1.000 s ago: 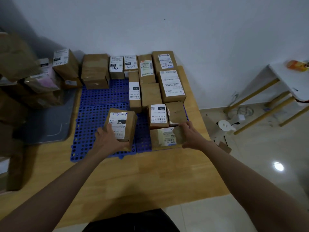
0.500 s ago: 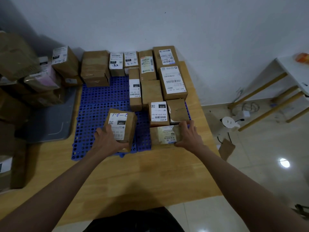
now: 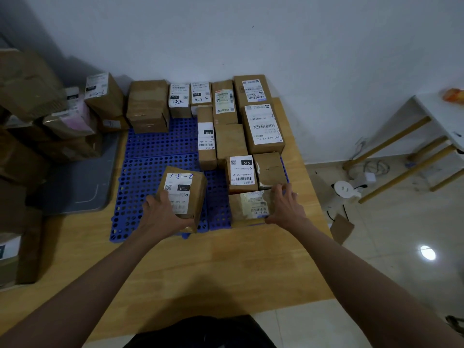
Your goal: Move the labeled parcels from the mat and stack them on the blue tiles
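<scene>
At the far left of the frame we see a dim pile of brown boxes [image 3: 30,101] heaped over a grey mat [image 3: 82,187] that lies on the wooden tabletop [image 3: 200,267]. Just right of the mat sit the blue tiles [image 3: 155,144], their upper edge lined with labeled parcels against the white wall [image 3: 276,33]. Low in the centre-left, our left hand [image 3: 163,217] holds a parcel marked 15H [image 3: 183,192], thumb curled over its label and fingers round its near end; the parcel stands tilted on the tiles' near edge. Moving right, a narrow parcel marked 150 [image 3: 206,141] lies lengthwise, and beside it a parcel marked 010 [image 3: 241,172] sits touching a plain brown box [image 3: 270,168]. Directly below those two, our right hand [image 3: 286,209] grips the right end of a flat parcel with a yellowish label [image 3: 249,205], fingers curled over its far edge, the parcel resting at the tiles' lower right corner. At the far right stands a white table with wooden legs [image 3: 426,136] over the pale floor [image 3: 389,259].
</scene>
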Available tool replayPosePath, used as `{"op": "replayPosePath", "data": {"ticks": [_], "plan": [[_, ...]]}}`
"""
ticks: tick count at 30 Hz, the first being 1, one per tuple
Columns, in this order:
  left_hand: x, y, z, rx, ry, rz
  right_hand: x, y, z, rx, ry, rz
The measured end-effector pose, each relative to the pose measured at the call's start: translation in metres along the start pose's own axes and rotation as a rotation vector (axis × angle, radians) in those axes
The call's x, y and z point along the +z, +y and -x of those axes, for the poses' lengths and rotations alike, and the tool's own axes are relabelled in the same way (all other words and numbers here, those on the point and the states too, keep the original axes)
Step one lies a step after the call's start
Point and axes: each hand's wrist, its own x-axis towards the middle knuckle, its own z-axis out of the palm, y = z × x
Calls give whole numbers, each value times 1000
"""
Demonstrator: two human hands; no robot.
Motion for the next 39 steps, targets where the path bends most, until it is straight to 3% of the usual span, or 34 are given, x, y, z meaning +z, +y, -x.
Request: {"op": "replayPosePath", "data": {"ticks": [9, 14, 18, 29, 39], "plan": [[-5, 19, -10, 20, 1, 5, -15, -22, 2, -38, -23, 192], [0, 34, -17, 15, -11, -14, -23, -59, -7, -185, 73, 103], [6, 45, -22, 0, -33, -26, -19, -82, -8, -208, -10, 80], [32, 63, -41, -9, -27, -77, -10, -68, -11, -175, -162, 217], [46, 66, -45, 80, -61, -54, -8, -65, -16, -185, -144, 217]]}}
